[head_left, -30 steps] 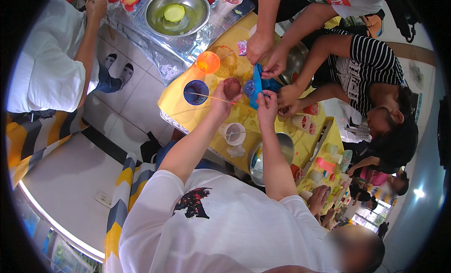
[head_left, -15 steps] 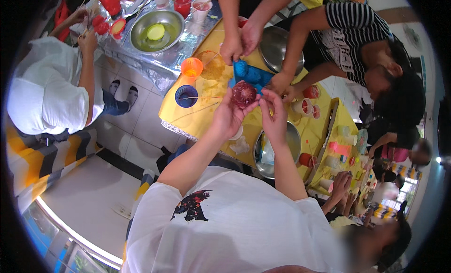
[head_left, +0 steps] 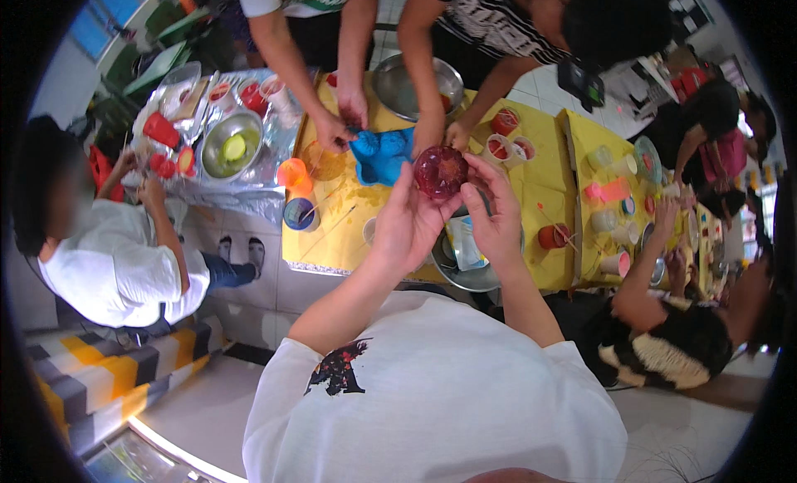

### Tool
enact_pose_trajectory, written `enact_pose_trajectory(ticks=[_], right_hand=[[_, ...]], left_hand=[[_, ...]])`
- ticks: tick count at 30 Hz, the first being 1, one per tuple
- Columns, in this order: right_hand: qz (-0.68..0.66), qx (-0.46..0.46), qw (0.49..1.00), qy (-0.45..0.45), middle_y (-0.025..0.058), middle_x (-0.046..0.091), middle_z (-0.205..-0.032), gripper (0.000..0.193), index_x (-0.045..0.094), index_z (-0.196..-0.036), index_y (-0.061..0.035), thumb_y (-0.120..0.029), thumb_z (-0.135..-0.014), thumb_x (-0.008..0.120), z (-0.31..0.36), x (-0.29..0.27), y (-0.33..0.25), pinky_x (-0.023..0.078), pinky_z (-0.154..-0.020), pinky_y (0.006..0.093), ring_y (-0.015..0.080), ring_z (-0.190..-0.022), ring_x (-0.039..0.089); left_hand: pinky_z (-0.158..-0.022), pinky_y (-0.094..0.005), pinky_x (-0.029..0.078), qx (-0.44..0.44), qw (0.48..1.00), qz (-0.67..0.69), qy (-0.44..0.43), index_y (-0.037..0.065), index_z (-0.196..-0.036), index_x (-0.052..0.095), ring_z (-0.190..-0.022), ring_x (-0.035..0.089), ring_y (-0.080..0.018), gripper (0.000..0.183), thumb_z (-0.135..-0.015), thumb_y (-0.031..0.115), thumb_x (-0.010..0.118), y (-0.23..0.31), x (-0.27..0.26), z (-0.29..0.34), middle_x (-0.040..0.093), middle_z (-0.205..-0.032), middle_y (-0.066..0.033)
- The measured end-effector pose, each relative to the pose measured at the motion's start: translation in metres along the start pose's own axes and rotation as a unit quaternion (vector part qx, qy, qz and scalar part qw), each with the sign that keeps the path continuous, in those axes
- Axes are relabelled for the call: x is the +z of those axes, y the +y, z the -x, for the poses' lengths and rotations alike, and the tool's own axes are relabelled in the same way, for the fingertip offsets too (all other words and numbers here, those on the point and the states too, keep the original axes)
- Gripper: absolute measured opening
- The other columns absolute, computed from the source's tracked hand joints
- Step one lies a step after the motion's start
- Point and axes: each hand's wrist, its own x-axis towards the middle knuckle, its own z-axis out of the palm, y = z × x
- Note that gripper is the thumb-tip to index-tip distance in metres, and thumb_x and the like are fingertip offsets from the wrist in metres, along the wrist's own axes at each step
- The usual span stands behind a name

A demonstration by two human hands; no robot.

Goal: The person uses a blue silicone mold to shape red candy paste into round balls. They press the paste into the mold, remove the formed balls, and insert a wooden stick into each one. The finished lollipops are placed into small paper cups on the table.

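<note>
At left, a metal bowl [head_left: 213,162] held a yellow-green piece [head_left: 235,147] in liquid. An orange cup [head_left: 295,176] stood just beside a blue cup [head_left: 300,215] with a stick across its rim. A co-worker's hand [head_left: 336,134] was at the left end of a blue mould [head_left: 383,159]. At center, your left hand [head_left: 408,225] cradled a dark red, glossy round piece [head_left: 441,172], raised above the yellow-covered table [head_left: 540,184], while your right hand [head_left: 496,205] gripped its right edge with curved fingers. Farther right stood a red cup [head_left: 554,236] with sticks.
</note>
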Motion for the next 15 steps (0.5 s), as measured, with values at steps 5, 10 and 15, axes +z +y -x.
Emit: enact_pose_trajectory(ticks=[5,10,15], right_hand=[[0.019,-0.002,0.996,0.088,0.0140,0.058,-0.119,0.032,0.057,-0.122,-0.0020,-0.007,-0.090,0.060,0.025,-0.044,-0.015,0.048,-0.089,0.0319,0.0224,-0.101,0.059],[0.062,0.001,0.986,0.157,0.0145,0.057,-0.119,0.032,0.056,-0.122,-0.0023,-0.008,-0.091,0.060,0.054,-0.087,-0.020,0.048,-0.088,0.0318,0.0224,-0.099,0.059],[0.098,0.011,0.973,0.211,0.0149,0.056,-0.120,0.032,0.055,-0.123,-0.0022,-0.006,-0.091,0.059,0.083,-0.115,-0.022,0.050,-0.087,0.0319,0.0223,-0.098,0.059]], left_hand=[[-0.110,-0.0442,0.036,-0.082,0.994,-0.025,-0.060,0.003,-0.136,0.038,-0.129,0.045,-0.0289,0.053,-0.103,0.044,0.030,-0.029,0.033,-0.005,0.046,-0.137,-0.0158],[-0.109,-0.0448,0.036,-0.191,0.977,-0.037,-0.085,0.001,-0.135,0.038,-0.128,0.045,-0.0284,0.053,-0.103,0.042,0.028,-0.066,0.049,-0.018,0.047,-0.136,-0.0160],[-0.110,-0.0467,0.036,-0.261,0.963,-0.008,-0.070,-0.001,-0.133,0.039,-0.128,0.045,-0.0295,0.049,-0.104,0.037,0.028,-0.105,0.051,-0.021,0.046,-0.136,-0.0170]])
